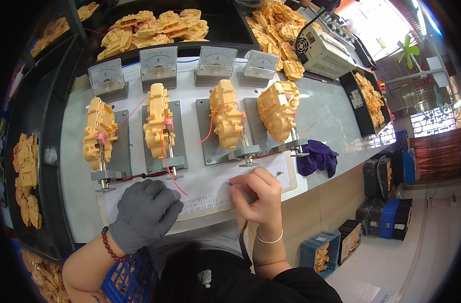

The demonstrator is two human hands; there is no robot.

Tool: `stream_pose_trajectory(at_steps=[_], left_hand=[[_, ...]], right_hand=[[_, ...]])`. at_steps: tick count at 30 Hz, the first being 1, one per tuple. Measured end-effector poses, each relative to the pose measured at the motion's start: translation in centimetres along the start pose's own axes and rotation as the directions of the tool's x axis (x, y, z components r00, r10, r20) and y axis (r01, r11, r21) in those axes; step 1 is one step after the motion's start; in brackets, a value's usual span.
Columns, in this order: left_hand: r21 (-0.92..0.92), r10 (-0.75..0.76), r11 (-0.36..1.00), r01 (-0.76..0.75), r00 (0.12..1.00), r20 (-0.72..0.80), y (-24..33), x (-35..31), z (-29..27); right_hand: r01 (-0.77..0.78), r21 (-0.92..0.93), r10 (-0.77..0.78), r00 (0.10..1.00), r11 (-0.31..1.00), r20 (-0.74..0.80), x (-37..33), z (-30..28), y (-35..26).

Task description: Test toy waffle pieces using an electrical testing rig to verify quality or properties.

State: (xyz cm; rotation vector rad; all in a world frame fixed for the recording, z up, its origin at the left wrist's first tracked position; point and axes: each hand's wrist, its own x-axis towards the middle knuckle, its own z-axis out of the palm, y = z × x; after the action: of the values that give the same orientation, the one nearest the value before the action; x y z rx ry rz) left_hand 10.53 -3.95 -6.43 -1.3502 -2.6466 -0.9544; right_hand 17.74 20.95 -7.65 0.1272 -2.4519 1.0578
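Observation:
My left hand (145, 209), in a grey glove, rests on the white sheet (210, 189) at the table's front, its fingers curled under; anything beneath them is hidden. To its right my bare right hand (258, 194) pinches a tiny dark piece between thumb and index finger, too small to name. Beyond my hands several yellow plastic gearbox housings stand in a row on grey metal test stands: a far-left housing (100, 134), a second (159, 121), a third (226, 115) and a far-right one (277, 111). Metal clamps hold their lower ends, and thin red wires hang from them.
Analog panel meters (158, 65) line up behind the stands. A purple cloth (317, 158) lies right. Black trays of yellow housings (154, 30) stand behind and to the left (41, 111). At back right sits a beige power unit (324, 53). Bins (319, 252) stand on the floor.

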Motion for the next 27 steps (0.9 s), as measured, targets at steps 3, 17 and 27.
stream_pose_trajectory(at_steps=[3, 17, 27], left_hand=[[-0.003, -0.056, 0.998, 0.056, 0.998, 0.021, 0.15, 0.01, 0.10], [0.002, -0.131, 0.991, 0.131, 0.991, 0.024, 0.57, 0.23, 0.26], [-0.011, -0.125, 0.992, 0.125, 0.991, 0.039, 0.47, 0.27, 0.07]], right_hand=[[0.003, -0.004, -0.003, 1.000, 1.000, 0.002, 0.02, -0.01, 0.01], [0.024, -0.009, -0.024, 1.000, 1.000, 0.002, 0.03, 0.03, 0.07], [0.002, -0.023, -0.001, 1.000, 1.000, 0.013, -0.05, 0.16, -0.05]])
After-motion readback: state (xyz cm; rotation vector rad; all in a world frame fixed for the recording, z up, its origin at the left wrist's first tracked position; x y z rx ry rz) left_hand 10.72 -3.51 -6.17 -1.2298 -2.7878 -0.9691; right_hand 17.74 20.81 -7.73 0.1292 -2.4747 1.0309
